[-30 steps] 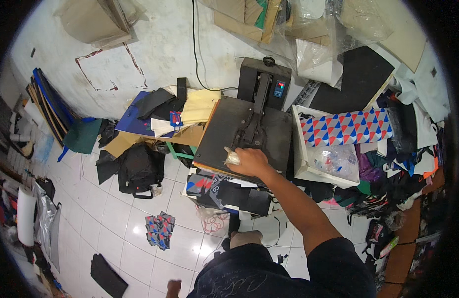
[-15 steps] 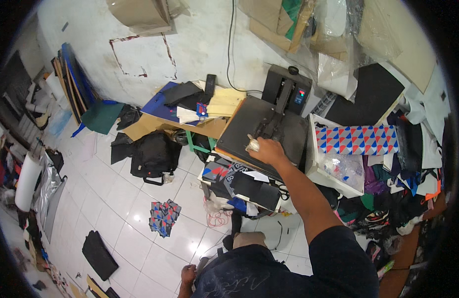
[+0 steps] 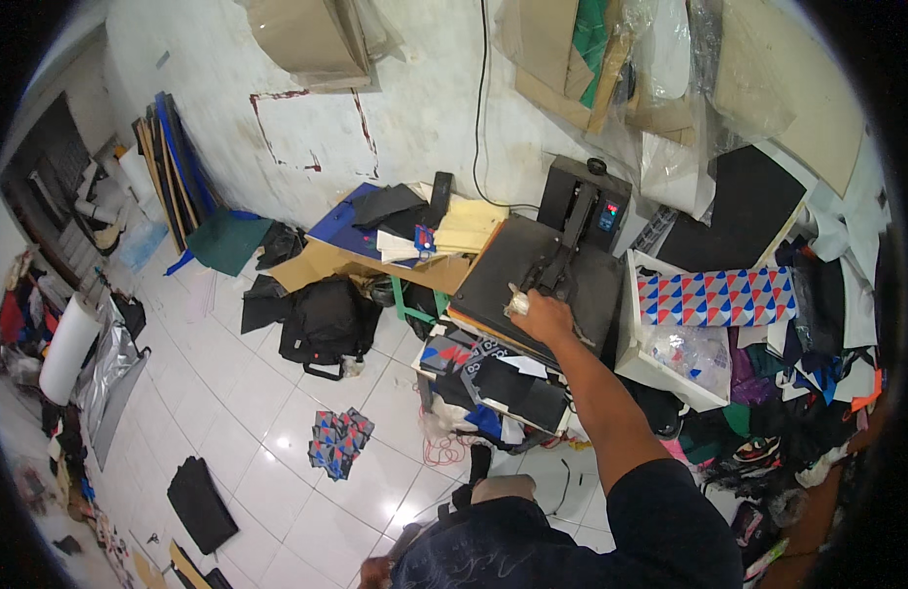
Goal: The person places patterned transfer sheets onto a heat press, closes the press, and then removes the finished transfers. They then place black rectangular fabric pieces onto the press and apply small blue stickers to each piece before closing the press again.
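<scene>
My right hand (image 3: 540,314) reaches forward and is closed around the pale-wrapped handle (image 3: 516,302) of a black heat press (image 3: 572,257). The press's flat black top plate (image 3: 508,270) lies closed and level, with its control box (image 3: 603,211) behind against the wall. Only a sliver of my left hand (image 3: 375,570) shows at the lower edge beside my dark shirt, and its fingers are hidden. A box with a red, white and blue triangle pattern (image 3: 714,296) stands just right of the press.
Yellow and dark sheets are stacked on a cardboard-topped table (image 3: 415,245) left of the press. A black bag (image 3: 321,319), a patterned bundle (image 3: 338,439) and a black pouch (image 3: 201,503) lie on the white tiled floor. Piled clothes crowd the right side.
The view has swung left and back, showing more floor. My right hand stays closed on the press handle throughout, and the plate looks unchanged.
</scene>
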Available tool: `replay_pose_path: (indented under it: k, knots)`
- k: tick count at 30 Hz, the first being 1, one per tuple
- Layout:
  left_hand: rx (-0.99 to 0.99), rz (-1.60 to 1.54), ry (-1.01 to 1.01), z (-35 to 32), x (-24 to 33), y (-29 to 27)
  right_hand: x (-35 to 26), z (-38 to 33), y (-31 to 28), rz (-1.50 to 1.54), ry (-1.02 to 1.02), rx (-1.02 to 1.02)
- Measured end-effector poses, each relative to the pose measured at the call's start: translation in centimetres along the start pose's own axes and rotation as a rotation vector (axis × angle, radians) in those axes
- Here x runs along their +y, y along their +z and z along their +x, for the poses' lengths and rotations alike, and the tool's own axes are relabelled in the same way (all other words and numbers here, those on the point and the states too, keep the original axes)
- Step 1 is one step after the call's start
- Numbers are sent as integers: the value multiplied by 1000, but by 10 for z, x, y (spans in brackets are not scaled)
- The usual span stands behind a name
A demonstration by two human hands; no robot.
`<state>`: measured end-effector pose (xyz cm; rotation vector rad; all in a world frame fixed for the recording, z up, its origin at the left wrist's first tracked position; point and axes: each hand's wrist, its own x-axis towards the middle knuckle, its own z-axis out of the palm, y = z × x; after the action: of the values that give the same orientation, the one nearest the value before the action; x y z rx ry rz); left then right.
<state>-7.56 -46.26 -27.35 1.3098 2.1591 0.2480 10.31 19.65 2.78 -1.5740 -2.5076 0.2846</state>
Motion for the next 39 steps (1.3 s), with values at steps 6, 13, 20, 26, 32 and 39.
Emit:
replay_pose_path:
  k: [6, 13, 20, 26, 32, 39]
  knots:
    - [-148, -498, -475, -15, 25, -10, 0, -1, 3, 47, -2, 24]
    - [-80, -868, -805, 19, 38, -46, -7, -6, 2, 61, -11, 54]
    - [51, -922, -781, 71, 39, -67, 2, 0, 11, 75, -57, 136]
    - [-69, -990, -767, 94, 55, -74, 2, -3, 12, 65, -34, 126]
    - [-166, -675, -405, 128, 63, -87, 11, 4, 22, 75, -91, 254]
    - [-225, -1014, -659, 191, 77, -121, 16, 3, 21, 96, -101, 224]
